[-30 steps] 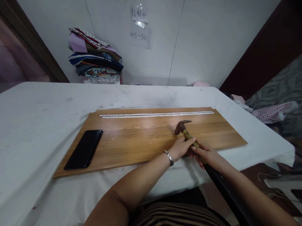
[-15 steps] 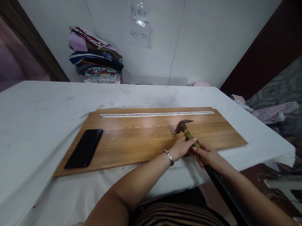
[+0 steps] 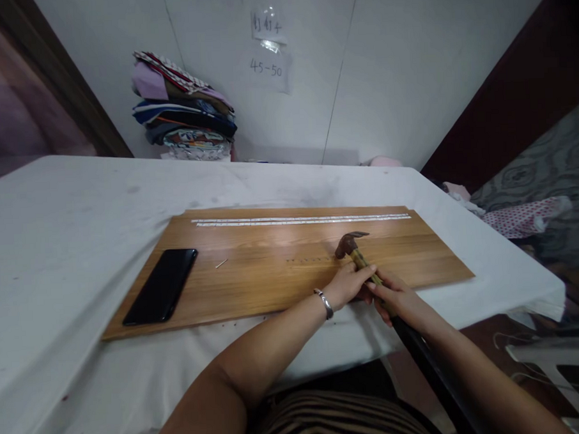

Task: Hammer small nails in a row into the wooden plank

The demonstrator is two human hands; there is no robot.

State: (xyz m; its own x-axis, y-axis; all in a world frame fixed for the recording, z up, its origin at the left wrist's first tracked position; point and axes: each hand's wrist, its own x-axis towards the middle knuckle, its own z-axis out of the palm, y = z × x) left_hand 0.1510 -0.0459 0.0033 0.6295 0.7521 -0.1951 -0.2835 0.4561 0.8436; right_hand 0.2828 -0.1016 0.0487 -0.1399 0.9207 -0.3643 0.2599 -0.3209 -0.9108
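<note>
Held in both hands: one claw hammer [image 3: 360,259], with head above the board [image 3: 254,282], right of its middle, and claw pointing right; contact between head and board not possible to tell from this angle. Left hand [image 3: 347,283]: closed on the handle just below the head, thumb laid across the top, remaining fingers curled underneath and partly hidden; silver bracelet [image 3: 324,303] at the wrist. Right hand [image 3: 401,301]: closed round the handle just below the left, thumb on top near the left thumb, no gap to be seen between palm and handle. Step in hand, by judgement: steadying and controlling the hammer with a double grip. Best done with firm but unstrained fingers, wrists loose, thumbs well back from the metal head, striking face square to the wood. For better swing control, shift the grip lower; for fine placement, stay high as shown. Also on the board: loose nail [image 3: 221,263], lying flat, well apart from both hands, near a black phone [image 3: 161,286] at the left end; short row of dark marks [image 3: 308,260] left of the hammer head; two pale strips [image 3: 299,219] along the far edge. Beneath all: counter [image 3: 80,252] with white cover.
</note>
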